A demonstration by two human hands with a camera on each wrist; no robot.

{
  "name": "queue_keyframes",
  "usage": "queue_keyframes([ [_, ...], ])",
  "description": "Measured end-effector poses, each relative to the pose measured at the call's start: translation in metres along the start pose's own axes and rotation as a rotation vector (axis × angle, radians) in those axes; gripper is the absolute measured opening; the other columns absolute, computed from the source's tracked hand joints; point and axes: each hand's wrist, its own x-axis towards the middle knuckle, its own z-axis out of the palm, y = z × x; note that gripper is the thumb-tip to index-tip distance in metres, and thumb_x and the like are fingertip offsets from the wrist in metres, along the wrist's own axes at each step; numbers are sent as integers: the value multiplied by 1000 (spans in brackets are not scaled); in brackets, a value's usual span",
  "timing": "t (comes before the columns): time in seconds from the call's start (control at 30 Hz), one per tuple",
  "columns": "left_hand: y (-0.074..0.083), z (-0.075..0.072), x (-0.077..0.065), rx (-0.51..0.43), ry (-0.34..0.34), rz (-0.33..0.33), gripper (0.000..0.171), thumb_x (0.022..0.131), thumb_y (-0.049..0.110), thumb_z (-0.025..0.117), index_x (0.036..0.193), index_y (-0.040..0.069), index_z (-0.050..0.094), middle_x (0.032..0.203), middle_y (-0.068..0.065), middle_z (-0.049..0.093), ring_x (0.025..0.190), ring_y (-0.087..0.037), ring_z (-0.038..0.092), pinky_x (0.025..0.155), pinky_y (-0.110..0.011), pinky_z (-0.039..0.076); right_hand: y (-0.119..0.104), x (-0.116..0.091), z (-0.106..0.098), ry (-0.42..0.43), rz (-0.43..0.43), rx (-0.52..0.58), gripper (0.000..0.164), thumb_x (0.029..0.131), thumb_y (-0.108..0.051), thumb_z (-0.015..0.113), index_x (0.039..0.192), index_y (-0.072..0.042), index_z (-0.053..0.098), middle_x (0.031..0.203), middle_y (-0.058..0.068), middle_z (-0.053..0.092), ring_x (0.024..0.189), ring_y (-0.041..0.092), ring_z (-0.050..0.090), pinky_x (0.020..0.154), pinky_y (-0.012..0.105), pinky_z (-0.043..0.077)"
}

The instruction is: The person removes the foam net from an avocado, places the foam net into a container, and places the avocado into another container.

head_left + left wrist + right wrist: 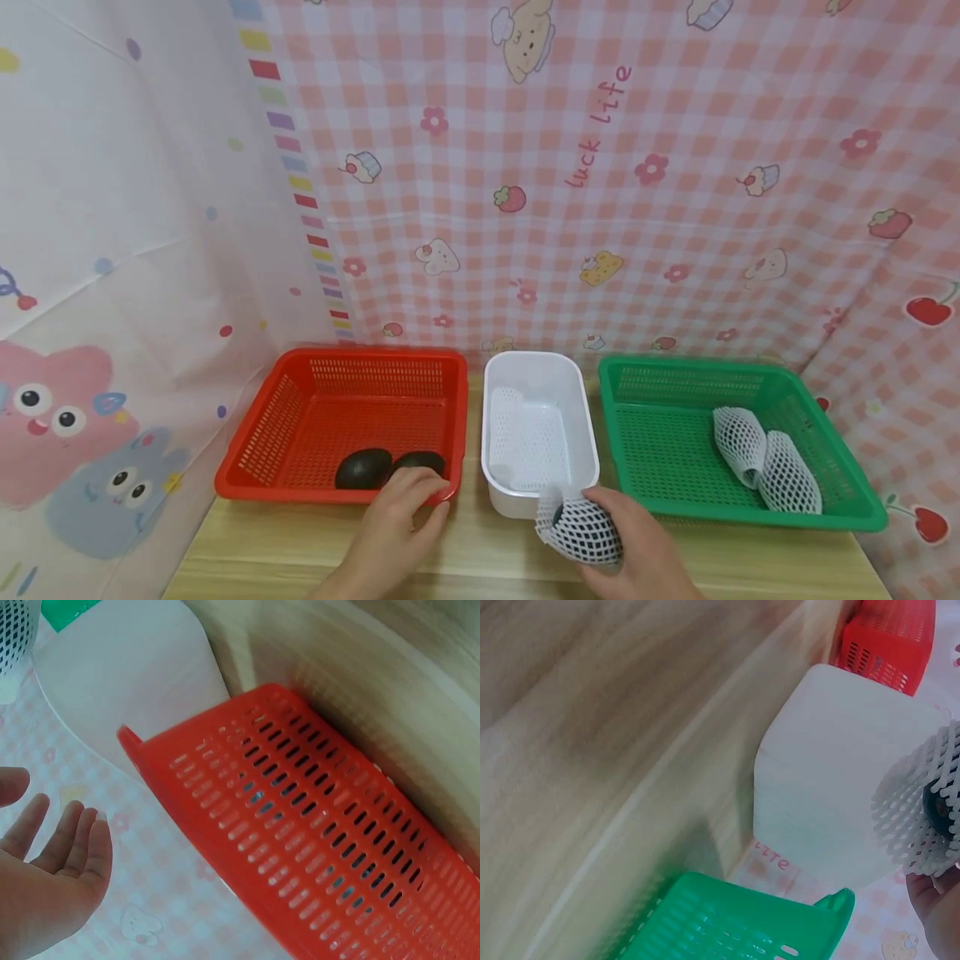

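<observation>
My right hand [637,546] grips an avocado in a white foam net [588,531], in front of the white basket [504,502]. The dark skin shows through the mesh, and the right wrist view catches the dark end of the avocado [939,808] inside the flared net. My left hand [401,521] hovers by the near right corner of the red basket [255,492], fingers loosely bent and holding nothing; the left wrist view shows that hand [56,870] apart from the basket wall. Two bare dark avocados [363,469] lie in the red basket, one partly hidden behind the left hand.
To the right, the green basket [750,515] holds two net-wrapped pieces [789,473]. A foam net [506,425] seems to lie along the white basket's left side. All three baskets stand on a wooden table [480,567] before a pink checked cloth [465,208].
</observation>
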Motion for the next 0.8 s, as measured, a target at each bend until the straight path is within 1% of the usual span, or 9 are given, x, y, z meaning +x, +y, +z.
queue_keyframes([
  [0.1,0,3,-3,-8,-5,40,29,80,2,85,106,12,78,110,6,68,102,-11,61,89,-19,50,0,-1,4,-16,-21,4,90,54,-21,101,134,-6,61,123,3,69,106,19,67,85,41,60],
  [0.13,1,4,-4,-7,-7,47,29,80,2,85,106,12,77,110,6,68,102,-12,61,90,-21,51,-1,-1,4,-19,-20,5,90,54,-21,100,134,-7,61,123,2,69,105,18,67,84,41,60],
  [0.2,3,5,-5,-9,-21,41,29,80,2,84,106,13,77,111,5,68,103,-12,61,89,-25,53,0,-2,7,-6,-50,10,89,52,-21,100,132,-8,62,121,1,69,104,17,66,83,40,59],
  [0.23,4,6,-7,-13,-30,37,29,81,2,84,107,13,77,111,5,68,104,-12,62,88,-28,55,0,-2,8,-3,-58,13,89,51,-21,100,131,-8,62,120,1,69,103,16,66,83,40,59],
  [0.33,8,9,-10,-23,-68,-4,29,82,3,83,108,13,77,114,6,68,106,-11,62,87,-31,57,0,-2,13,-5,-88,8,91,49,-22,99,131,-11,62,118,0,69,101,14,65,82,39,59],
  [0.47,10,15,-15,-34,-122,-54,31,83,3,82,112,13,77,118,7,68,107,-11,62,90,-34,58,0,-3,20,-30,-121,-18,91,49,-26,99,130,-8,63,117,1,70,101,15,66,82,40,58],
  [0.6,8,21,-20,-30,-162,-67,31,84,5,82,113,13,77,117,4,69,108,-14,63,92,-38,58,-1,-4,28,-58,-117,-24,89,50,-28,100,129,-6,64,118,4,71,102,19,68,83,44,59],
  [0.67,6,25,-22,-26,-169,-55,30,83,5,82,112,13,76,115,3,70,106,-15,64,92,-39,57,-1,-5,32,-80,-107,-26,89,51,-28,100,129,-6,64,118,4,71,103,20,68,83,45,59],
  [0.8,2,32,-26,-26,-161,3,29,81,3,82,107,13,74,111,2,70,103,-17,64,89,-39,57,-1,-6,39,-123,-104,-28,87,53,-30,100,128,-7,64,117,3,70,103,21,67,85,45,58],
])
